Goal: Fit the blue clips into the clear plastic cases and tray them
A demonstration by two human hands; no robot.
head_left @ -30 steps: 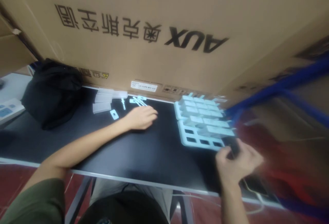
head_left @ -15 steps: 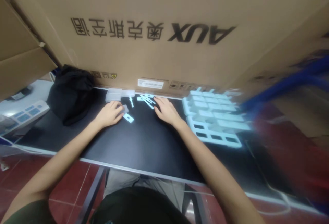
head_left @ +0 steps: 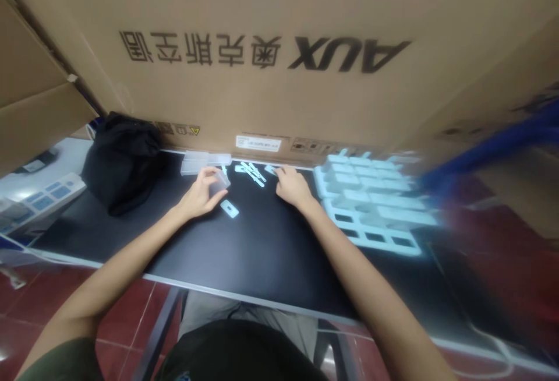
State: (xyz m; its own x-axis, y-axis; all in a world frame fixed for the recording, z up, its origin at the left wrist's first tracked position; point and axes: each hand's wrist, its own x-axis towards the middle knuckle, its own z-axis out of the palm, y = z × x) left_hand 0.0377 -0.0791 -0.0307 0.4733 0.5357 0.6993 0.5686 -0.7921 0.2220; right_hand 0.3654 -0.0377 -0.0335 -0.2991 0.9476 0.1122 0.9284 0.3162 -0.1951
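My left hand (head_left: 204,193) is closed around a small translucent plastic case (head_left: 221,181), tilted above the dark table. Just below it lies a flat light-blue plate (head_left: 229,208) with a slot in its middle. My right hand (head_left: 292,185) has its fingers drawn together on a small light-blue plastic piece (head_left: 270,169), whose far end sticks out past the fingertips. Between the hands is a loose pile of thin light-blue plastic parts (head_left: 253,173). Several more translucent cases (head_left: 195,163) sit behind my left hand, and another light-blue part is partly hidden there.
A light-blue slotted rack (head_left: 371,200) filled with blocks stands to the right. A black cloth bundle (head_left: 122,162) and a white power strip (head_left: 52,197) are at the left. A large cardboard box (head_left: 262,101) walls off the back. A blurred blue bar (head_left: 489,151) crosses at right.
My left hand has lifted and tilted the translucent case, moving slightly right. My right hand has shifted right from the pile, its fingers now closed on a light-blue piece apart from the others.
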